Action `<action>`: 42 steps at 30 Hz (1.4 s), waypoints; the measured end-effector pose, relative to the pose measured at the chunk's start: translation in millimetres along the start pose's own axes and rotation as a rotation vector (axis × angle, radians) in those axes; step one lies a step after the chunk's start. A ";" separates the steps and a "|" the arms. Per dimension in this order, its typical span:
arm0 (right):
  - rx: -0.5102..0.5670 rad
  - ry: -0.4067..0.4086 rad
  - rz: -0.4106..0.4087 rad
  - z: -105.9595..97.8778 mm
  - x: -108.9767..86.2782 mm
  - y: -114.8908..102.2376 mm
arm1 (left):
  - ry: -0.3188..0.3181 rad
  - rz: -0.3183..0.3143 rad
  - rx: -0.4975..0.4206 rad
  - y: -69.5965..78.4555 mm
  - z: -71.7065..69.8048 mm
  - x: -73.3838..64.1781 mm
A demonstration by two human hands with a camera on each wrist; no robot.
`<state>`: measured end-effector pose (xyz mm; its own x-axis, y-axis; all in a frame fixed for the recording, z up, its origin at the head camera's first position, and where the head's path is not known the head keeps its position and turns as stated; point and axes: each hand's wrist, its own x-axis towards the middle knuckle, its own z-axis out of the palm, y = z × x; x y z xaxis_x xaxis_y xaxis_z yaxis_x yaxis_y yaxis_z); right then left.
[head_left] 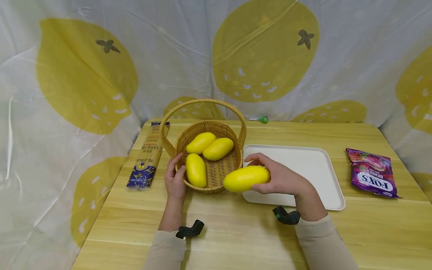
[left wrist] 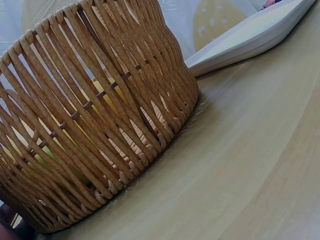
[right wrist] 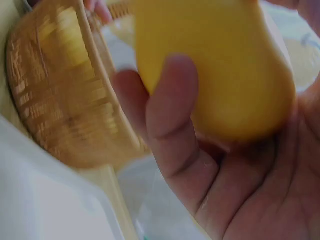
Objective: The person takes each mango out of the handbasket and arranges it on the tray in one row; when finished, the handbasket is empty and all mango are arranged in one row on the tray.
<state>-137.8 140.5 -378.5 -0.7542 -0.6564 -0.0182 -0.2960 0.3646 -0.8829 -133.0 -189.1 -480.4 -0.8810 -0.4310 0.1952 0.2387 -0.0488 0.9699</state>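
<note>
- Right hand (head_left: 280, 177) grasps 1 mango (head_left: 245, 179), fingers curled round it, near the basket's (head_left: 217, 173) front-right rim.
- Left hand (head_left: 176, 184) grips the basket's left rim.
- 3 other mangoes (head_left: 218, 149) lie inside the basket.

- Pale, creased cloth (head_left: 175, 26) hangs before me and to my left.
- Big yellow lemons (head_left: 263, 52) printed on it.
- Wooden table (head_left: 233, 234), far corners rounded.

Four mangoes (head_left: 244, 179), one basket (head_left: 219, 172), one tray (head_left: 303, 161), two packets (head_left: 372, 172), apparently one lollipop (head_left: 264, 119)
</note>
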 end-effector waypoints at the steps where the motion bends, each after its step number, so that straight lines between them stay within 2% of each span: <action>1: 0.036 -0.002 0.003 -3.5 -2.2 3.6 | 0.002 0.001 -0.001 -0.3 -0.2 0.2; 4: 0.112 0.020 0.005 -15.1 -7.8 13.6 | 0.006 0.003 0.000 -0.1 -0.3 0.9; 7: 0.138 0.093 0.032 -26.7 -12.3 21.8 | 0.000 0.007 -0.004 0.7 -0.1 2.4; 13: 0.105 0.351 0.213 -38.1 -10.4 26.2 | 0.007 0.020 -0.018 1.5 0.5 4.9; 16: 0.089 0.419 0.290 -35.1 -2.6 28.9 | 0.009 0.024 -0.017 1.3 0.2 5.1; 20: 0.127 0.443 0.323 -26.2 11.0 38.9 | 0.010 0.019 -0.007 0.2 -0.2 4.8; 22: 0.113 0.460 0.341 -21.7 16.9 44.5 | 0.009 0.016 -0.005 -0.6 -0.3 4.7; 29: -0.070 0.518 0.400 -6.1 30.6 55.4 | 0.006 0.020 -0.008 0.9 0.5 3.8; 35: -0.160 0.515 0.455 4.9 38.7 60.5 | 0.002 0.014 -0.013 1.2 1.1 1.8; 42: -0.173 0.482 0.499 14.5 43.0 65.5 | 0.000 0.026 -0.010 -1.5 1.5 0.4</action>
<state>-181.2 126.6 -443.9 -0.9872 -0.0335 -0.1560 0.0935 0.6708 -0.7357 -134.3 -187.9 -481.5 -0.8745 -0.4321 0.2204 0.2658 -0.0466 0.9629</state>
